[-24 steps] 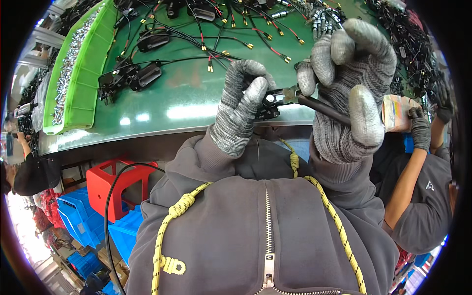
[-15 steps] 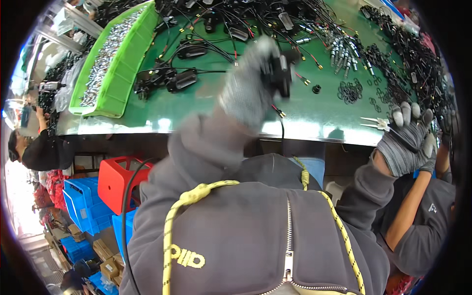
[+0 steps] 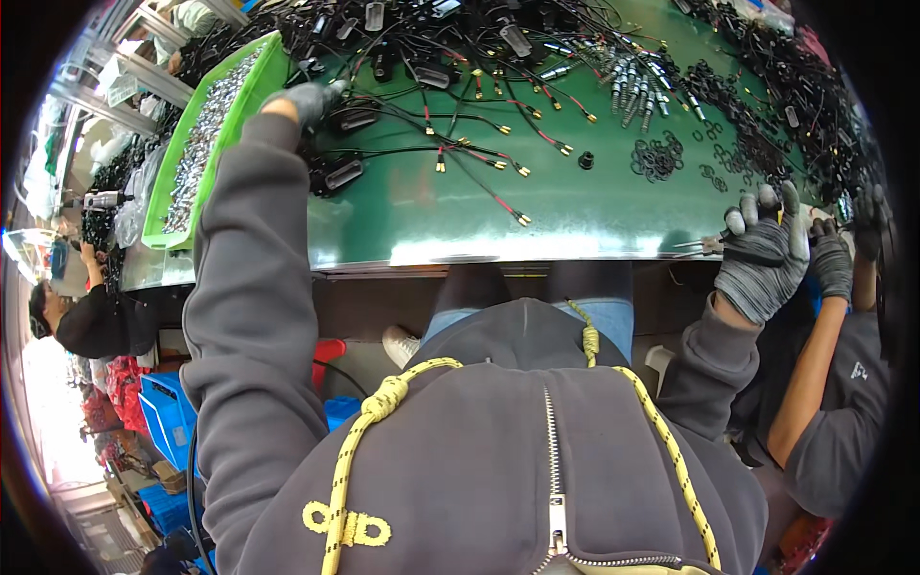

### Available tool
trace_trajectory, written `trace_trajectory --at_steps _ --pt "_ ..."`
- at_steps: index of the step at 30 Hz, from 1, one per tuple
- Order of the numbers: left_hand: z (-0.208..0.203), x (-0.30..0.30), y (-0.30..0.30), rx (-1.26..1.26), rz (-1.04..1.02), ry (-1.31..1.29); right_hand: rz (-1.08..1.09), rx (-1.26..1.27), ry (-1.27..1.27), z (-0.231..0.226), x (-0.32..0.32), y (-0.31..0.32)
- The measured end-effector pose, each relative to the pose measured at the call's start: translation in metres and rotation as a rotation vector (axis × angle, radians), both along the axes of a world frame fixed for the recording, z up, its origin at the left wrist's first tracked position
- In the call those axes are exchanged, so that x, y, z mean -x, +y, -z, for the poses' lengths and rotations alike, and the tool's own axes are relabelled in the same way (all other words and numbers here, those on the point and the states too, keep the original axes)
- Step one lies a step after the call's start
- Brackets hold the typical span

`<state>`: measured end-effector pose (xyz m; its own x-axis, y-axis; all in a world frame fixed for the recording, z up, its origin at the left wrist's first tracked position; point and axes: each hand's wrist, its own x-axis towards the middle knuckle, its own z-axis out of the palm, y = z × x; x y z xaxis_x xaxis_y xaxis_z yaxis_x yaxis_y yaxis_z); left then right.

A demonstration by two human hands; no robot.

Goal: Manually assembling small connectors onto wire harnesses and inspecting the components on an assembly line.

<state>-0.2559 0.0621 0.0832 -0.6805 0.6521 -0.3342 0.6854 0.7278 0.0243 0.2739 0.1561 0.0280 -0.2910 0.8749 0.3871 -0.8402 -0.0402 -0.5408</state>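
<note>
My left hand (image 3: 305, 102), in a grey glove, reaches to the far left, over black cable assemblies beside the green bin. Its fingers point right; from here I cannot make out whether they grip anything. Two black housings with clear windows, one (image 3: 356, 119) by the fingers and another (image 3: 343, 173) nearer me, lie there with black cables running right. Those cables end in red sleeves and brass-coloured terminals (image 3: 517, 217). My right hand (image 3: 762, 257), also gloved, is over the table's near right edge, holding slim-jawed pliers (image 3: 704, 247) in the palm, jaws toward the left, fingertips raised.
Silvery small parts fill the green bin (image 3: 251, 80). Metal cylinders (image 3: 632, 94), black rings (image 3: 657, 157) and a black cap (image 3: 586, 161) lie on the green table (image 3: 402, 225). Black assemblies are heaped at the back. A co-worker's gloved hand (image 3: 832, 261) is close on my right.
My left hand has swung from the table's middle to the far left, where the black piece it carried no longer shows clearly. More cable ends lie mid-table. My right hand keeps the pliers.
</note>
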Motion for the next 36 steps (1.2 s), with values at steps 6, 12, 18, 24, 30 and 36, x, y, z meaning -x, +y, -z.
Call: trace_trajectory --at_steps 6,12,18,24,30,36 --pt "0.023 -0.011 -0.027 -0.264 0.110 -0.357 0.546 -0.080 -0.627 -0.024 0.021 0.016" --pt "0.023 -0.021 -0.030 -0.318 0.244 -0.470 0.693 -0.431 -1.376 0.000 0.042 0.073" --pt "0.013 -0.025 -0.046 -0.378 0.213 -0.710 0.618 -0.534 -2.167 -0.025 0.096 0.120" --pt "0.002 -0.061 -0.036 -0.143 0.391 -0.476 0.459 -0.570 -2.413 -0.014 0.131 0.155" --pt "0.024 -0.059 -0.037 -0.384 0.380 -0.301 0.195 -0.739 -2.520 -0.028 0.154 0.162" --pt "-0.015 -0.131 -0.047 -0.864 0.642 -0.142 0.395 -0.475 -1.861 -0.052 0.092 0.146"
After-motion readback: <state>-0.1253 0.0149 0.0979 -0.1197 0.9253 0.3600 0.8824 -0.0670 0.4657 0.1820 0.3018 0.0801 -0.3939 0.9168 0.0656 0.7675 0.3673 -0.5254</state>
